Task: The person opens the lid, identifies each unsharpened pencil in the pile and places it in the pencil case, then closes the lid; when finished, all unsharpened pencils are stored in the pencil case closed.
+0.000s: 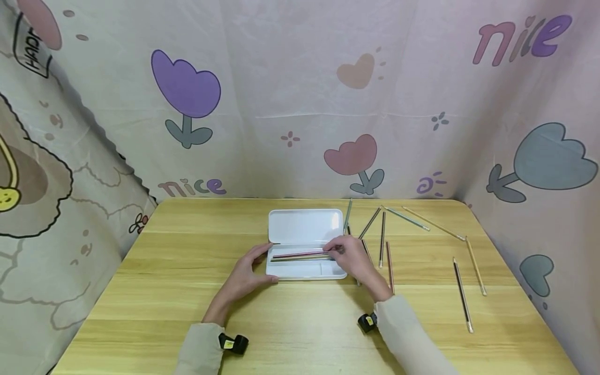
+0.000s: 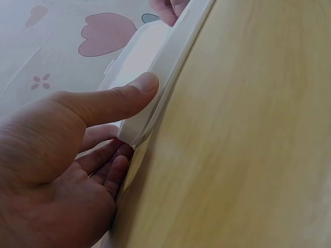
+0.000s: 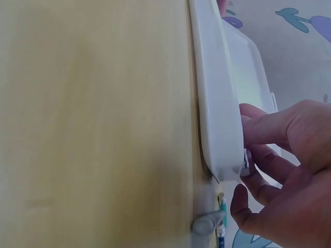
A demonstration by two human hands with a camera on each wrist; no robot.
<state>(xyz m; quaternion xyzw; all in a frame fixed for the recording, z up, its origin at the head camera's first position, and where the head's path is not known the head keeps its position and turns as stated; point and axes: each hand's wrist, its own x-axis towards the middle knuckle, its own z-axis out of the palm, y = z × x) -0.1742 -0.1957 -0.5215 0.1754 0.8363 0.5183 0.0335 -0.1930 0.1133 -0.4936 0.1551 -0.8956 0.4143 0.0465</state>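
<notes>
L hand (image 1: 245, 273) on case (image 1: 292, 270), R hand (image 1: 354, 256) w/ pencils (image 1: 295, 255)

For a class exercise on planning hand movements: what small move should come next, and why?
Probably the right hand should lower and release the pencils: they stretch over the open white pencil case, whose left end the left hand holds.

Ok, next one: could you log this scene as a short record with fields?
container: white case, open, lid on the far side
contents: pencils in the case, at least two, lying lengthwise
left hand: holds the case's left end
right hand: pinches pencil ends at the case's right end
loose items: several loose pencils to the case's right
surface: wood-grain table
backdrop: cloth printed with flowers and hearts
</notes>
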